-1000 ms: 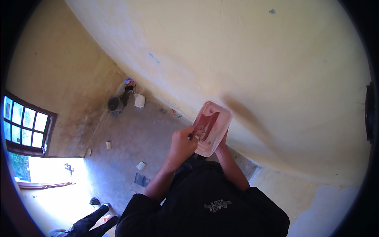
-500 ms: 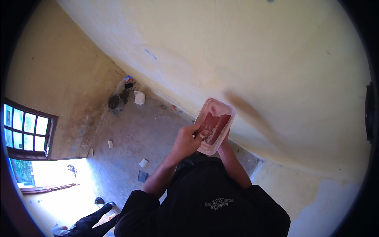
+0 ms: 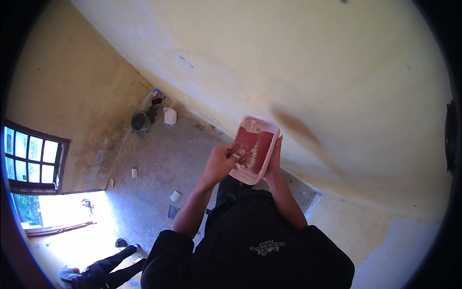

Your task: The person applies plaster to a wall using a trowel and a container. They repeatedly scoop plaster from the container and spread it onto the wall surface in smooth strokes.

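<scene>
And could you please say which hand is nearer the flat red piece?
Left: the left hand grips the flat red piece; the right hand is outside the tub, on its right.

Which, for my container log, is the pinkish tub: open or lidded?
Open: no lid shows on the pinkish tub; its inside is visible beyond the red flat piece in the left hand.

Stained yellowish walls (image 3: 327, 72) bordered a worn grey floor (image 3: 154, 154), meeting at its far corner. Beyond its left edge, daylight glared through a dark-framed window (image 3: 34, 149) and the opening (image 3: 62, 209) beside it.
</scene>
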{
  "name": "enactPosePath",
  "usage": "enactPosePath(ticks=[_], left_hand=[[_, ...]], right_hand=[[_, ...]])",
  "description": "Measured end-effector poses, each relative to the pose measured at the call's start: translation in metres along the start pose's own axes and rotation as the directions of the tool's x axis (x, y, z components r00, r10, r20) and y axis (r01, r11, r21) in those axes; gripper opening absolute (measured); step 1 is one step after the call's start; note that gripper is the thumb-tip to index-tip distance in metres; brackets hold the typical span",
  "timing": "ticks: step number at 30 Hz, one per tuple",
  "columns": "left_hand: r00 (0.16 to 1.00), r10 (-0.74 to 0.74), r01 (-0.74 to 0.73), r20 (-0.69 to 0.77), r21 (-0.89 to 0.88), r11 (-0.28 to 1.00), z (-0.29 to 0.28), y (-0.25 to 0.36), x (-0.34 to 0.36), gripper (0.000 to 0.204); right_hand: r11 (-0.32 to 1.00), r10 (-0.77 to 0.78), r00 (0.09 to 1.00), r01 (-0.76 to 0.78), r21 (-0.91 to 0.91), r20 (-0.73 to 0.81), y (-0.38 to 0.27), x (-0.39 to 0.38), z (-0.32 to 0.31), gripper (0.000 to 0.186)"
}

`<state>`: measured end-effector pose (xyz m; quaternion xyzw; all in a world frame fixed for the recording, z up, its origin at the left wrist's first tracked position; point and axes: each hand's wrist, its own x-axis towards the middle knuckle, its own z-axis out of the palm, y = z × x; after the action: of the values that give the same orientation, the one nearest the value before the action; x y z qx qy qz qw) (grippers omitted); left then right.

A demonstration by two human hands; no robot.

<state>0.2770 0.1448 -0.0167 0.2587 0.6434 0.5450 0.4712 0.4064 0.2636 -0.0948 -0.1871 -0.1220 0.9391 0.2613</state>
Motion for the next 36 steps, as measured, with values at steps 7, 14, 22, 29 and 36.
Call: enactPosePath(ticks=[7, 14, 22, 29, 36], left_hand=[[1.0, -0.011, 0.009, -0.01, -0.22, 0.976, -0.001, -0.007, 0.0, 0.025], [0.992, -0.103, 0.084, -0.068, -0.24, 0.967, 0.001, -0.003, 0.0, 0.026], [0.998, -0.028, 0.057, 0.059, -0.583, 0.811, 0.006, -0.005, -0.01, 0.023], [0.859, 0.372, -0.507, -0.353, -0.478, 0.717, -0.004, 0.151, -0.011, 0.02], [0.231, 0.809, -0.936, -0.541, 0.103, 0.337, -0.049, 0.369, -0.024, 0.016]], right_hand=[[0.997, 0.026, 1.0, -0.027, -0.069, -0.016, -0.011, -0.008, 0.013, 0.077], [0.999, 0.004, 0.999, -0.002, -0.043, 0.047, -0.017, -0.019, 0.009, 0.081], [0.979, -0.178, 0.981, 0.185, -0.089, 0.08, -0.026, -0.033, 0.009, 0.08], [0.986, -0.097, 0.988, 0.112, -0.127, 0.118, -0.033, -0.044, 0.013, 0.081], [0.992, -0.041, 0.991, 0.056, -0.116, 0.124, -0.024, -0.044, 0.005, 0.074]])
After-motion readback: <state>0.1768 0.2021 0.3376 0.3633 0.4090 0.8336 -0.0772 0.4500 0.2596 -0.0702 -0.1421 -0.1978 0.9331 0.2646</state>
